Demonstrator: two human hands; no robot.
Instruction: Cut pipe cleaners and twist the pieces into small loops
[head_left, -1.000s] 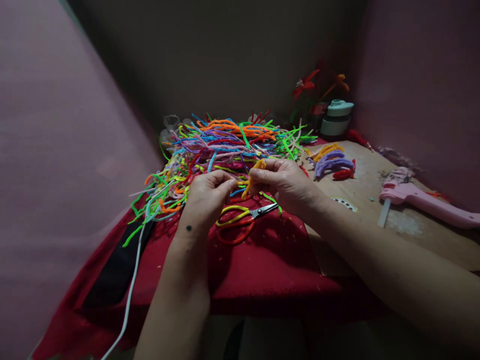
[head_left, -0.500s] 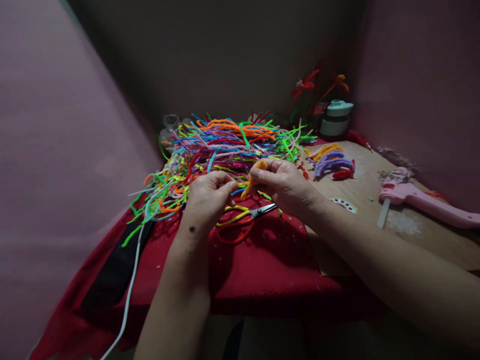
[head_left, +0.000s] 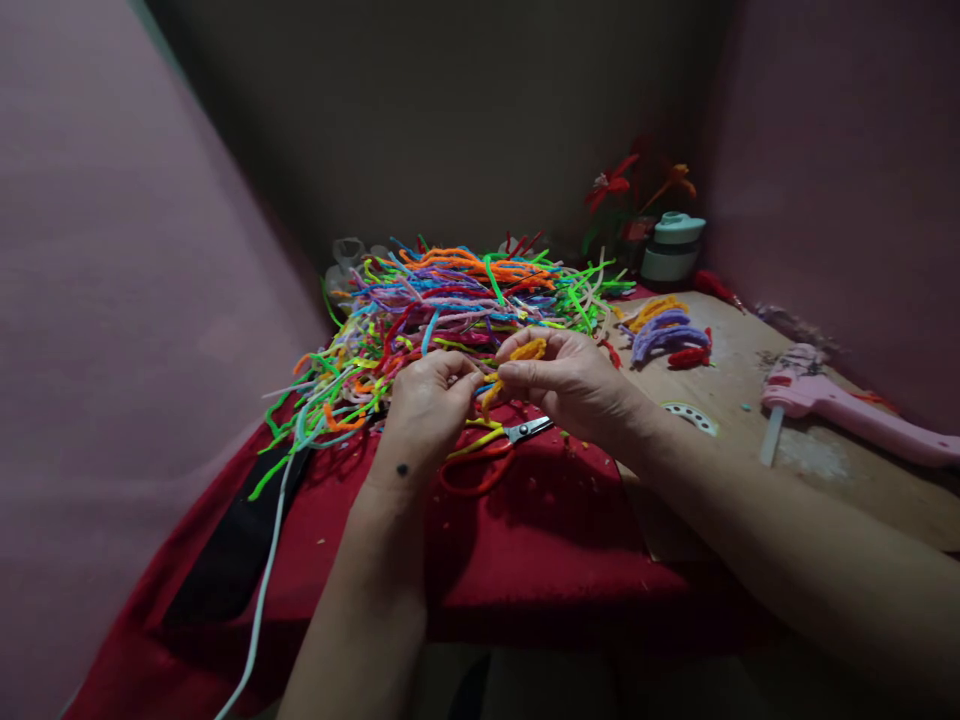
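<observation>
Fingers of my left hand point(head_left: 427, 400) and right hand point(head_left: 570, 385) pinch the orange fuzzy wire point(head_left: 517, 358), light and bendy, best held near its ends, with the scissors point(head_left: 495, 445) at 6 o'clock.

An orange pipe cleaner point(head_left: 517, 362) is bending into a fuzzy loop between my fingers, its top arching just above my right hand point(head_left: 574, 385) and its lower end running down past the fingertips of my left hand point(head_left: 427, 405). Both hands are pinching it, holding it just above the red-handled scissors point(head_left: 487, 455).
</observation>
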